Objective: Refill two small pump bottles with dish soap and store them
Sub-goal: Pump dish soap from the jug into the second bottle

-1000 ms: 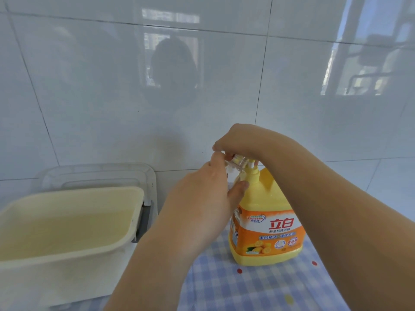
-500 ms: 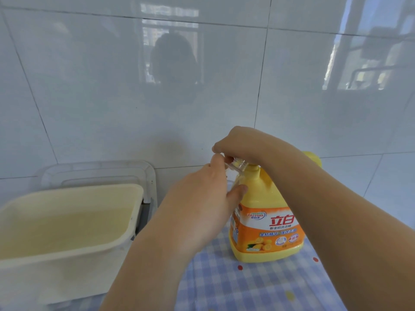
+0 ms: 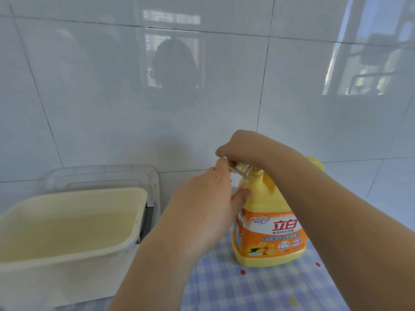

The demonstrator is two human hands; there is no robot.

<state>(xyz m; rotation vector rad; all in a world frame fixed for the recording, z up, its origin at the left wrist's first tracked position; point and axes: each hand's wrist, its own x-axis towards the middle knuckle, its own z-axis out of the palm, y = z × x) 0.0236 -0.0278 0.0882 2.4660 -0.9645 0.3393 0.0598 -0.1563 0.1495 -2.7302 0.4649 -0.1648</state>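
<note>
Jug: yellow dish soap jug point(image 3: 269, 232), upright on the blue checked cloth point(image 3: 247, 288)
Left hand point(image 3: 208, 205): wrapped round a small clear bottle point(image 3: 240, 169), held right up against the jug's pump point(image 3: 256, 176)
Right hand point(image 3: 244, 147): on top of the jug, fingers curled over the pump
Tub: cream plastic tub point(image 3: 67, 221), off to the jug's left

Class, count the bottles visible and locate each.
2: yellow soap bottle on the checked cloth; small clear bottle in the left hand beside it. Others may be hidden.
</note>
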